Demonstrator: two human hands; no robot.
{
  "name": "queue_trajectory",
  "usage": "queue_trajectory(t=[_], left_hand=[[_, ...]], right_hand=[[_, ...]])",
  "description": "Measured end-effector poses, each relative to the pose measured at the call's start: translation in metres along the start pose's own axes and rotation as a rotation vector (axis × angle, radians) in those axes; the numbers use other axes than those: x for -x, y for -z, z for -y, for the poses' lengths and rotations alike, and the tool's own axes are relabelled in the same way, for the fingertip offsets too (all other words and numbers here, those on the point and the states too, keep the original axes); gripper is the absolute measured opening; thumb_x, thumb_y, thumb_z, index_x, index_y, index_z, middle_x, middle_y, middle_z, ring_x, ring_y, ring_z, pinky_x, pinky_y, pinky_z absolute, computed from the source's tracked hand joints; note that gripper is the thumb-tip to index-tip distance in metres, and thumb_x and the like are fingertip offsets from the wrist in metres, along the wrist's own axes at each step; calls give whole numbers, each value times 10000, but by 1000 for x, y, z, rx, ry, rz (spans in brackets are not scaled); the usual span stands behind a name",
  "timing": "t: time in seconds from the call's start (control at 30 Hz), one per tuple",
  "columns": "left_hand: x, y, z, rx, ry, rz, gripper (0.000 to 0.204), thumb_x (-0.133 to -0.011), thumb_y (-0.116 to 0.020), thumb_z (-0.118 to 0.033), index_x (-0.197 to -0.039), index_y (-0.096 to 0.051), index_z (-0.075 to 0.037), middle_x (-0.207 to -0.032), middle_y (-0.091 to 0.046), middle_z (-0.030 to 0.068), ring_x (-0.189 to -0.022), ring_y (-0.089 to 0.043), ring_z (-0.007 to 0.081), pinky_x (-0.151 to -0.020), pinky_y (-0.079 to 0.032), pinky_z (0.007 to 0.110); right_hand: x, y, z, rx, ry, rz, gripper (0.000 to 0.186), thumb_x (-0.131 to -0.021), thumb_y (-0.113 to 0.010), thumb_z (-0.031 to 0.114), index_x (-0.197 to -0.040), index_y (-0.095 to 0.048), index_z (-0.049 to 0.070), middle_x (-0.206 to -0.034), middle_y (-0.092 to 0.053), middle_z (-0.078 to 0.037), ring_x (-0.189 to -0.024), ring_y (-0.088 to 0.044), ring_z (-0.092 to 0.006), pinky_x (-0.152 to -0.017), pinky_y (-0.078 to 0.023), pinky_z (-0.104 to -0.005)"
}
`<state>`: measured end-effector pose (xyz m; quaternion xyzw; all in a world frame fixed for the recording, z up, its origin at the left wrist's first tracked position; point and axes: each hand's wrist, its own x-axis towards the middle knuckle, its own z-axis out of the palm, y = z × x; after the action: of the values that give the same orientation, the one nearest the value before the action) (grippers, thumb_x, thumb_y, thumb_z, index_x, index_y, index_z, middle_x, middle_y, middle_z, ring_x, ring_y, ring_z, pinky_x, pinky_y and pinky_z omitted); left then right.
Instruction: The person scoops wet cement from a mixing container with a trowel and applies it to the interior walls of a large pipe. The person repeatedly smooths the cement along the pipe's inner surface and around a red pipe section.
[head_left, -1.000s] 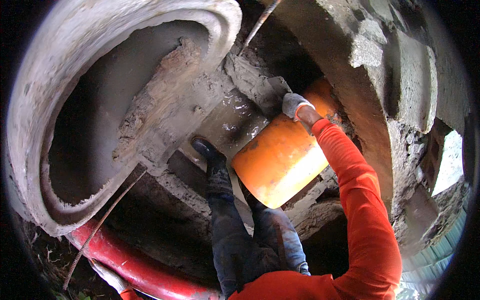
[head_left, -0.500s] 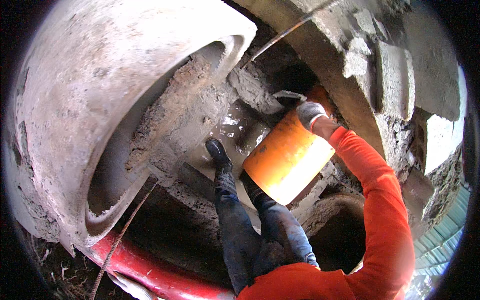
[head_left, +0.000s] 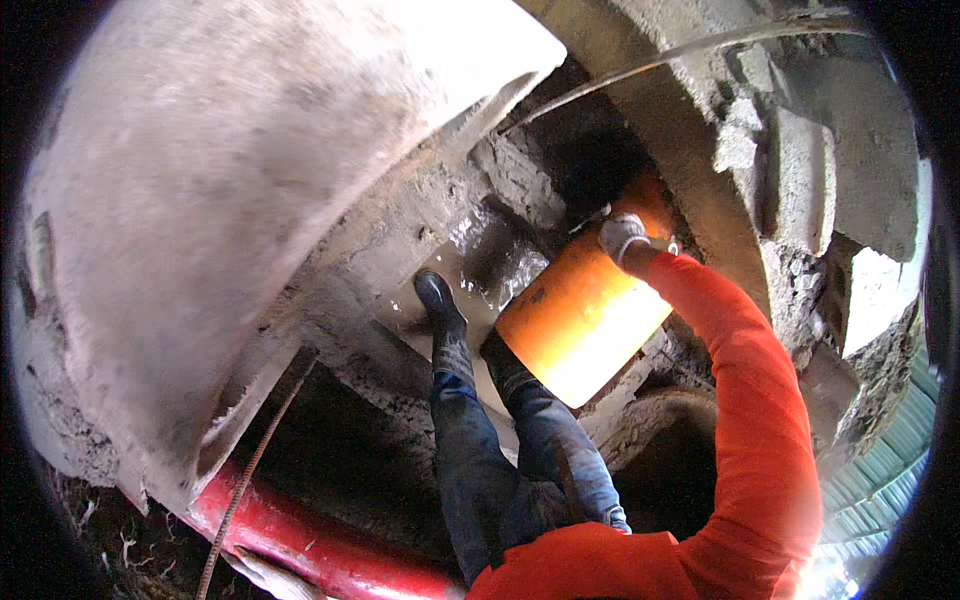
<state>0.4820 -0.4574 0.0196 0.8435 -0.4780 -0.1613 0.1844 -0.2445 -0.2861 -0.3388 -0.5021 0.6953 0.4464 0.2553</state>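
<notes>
My right hand (head_left: pixel 622 236), in a pale, dirty work glove, is closed above the far end of a wide orange cylinder (head_left: pixel 585 315) that looks like a pipe. It grips what looks like a trowel: a thin metal bit (head_left: pixel 604 210) shows ahead of the fingers, and a handle end (head_left: pixel 662 245) sticks out behind them. Most of the tool is hidden or in shadow. My left hand is out of view. At left a large pale concrete shell (head_left: pixel 230 180) leans over wet grey mortar (head_left: pixel 365 240), its hollow side mostly turned away.
Muddy water (head_left: pixel 490 255) lies beside my black boot (head_left: pixel 436 295). A rusty rebar rod (head_left: pixel 255 470) slants past a red pipe (head_left: pixel 320 540) at lower left. Another thin rod (head_left: pixel 650 65) crosses the top. Broken concrete blocks (head_left: pixel 800 180) are stacked at right, and a dark hole (head_left: pixel 665 465) opens below the cylinder.
The concrete shell has tipped rightward, hiding most of its hollow side. My right hand has shifted slightly right and down, and the tool's blade has turned mostly out of sight. The upper rod appears more bent.
</notes>
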Motion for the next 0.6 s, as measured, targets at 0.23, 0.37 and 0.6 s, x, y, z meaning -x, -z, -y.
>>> queue_trajectory(t=[0.23,0.37,0.6], left_hand=[[2,-2,0,-133,-58,-10,736,-1110,-429,-466,-1620,-279,43,-1675,-282,283,-1540,-319,398,-1282,-240,443],[10,19,-11,-212,-95,-30,704,-1107,-465,-396,-1599,-283,74,-1647,-309,311,-1527,-324,423,-1282,-238,450],[-13,15,0,-174,-110,-86,741,-1002,-636,-370,-1585,-336,-23,-1558,-415,311,-1445,-390,494,-1204,-319,567]], right_hand=[[178,55,-66,-389,42,-237,231,-928,-625,214,-1016,-720,23,-886,-754,-185,-854,-756,-332,-747,-610,-426],[328,184,-43,-837,486,-288,215,-895,-667,129,-1082,-626,31,-956,-661,-211,-873,-687,-361,-773,-556,-467],[433,497,40,-499,839,-971,296,-928,-688,140,-1177,-650,-14,-830,-652,-195,-718,-664,-404,-638,-533,-483]])
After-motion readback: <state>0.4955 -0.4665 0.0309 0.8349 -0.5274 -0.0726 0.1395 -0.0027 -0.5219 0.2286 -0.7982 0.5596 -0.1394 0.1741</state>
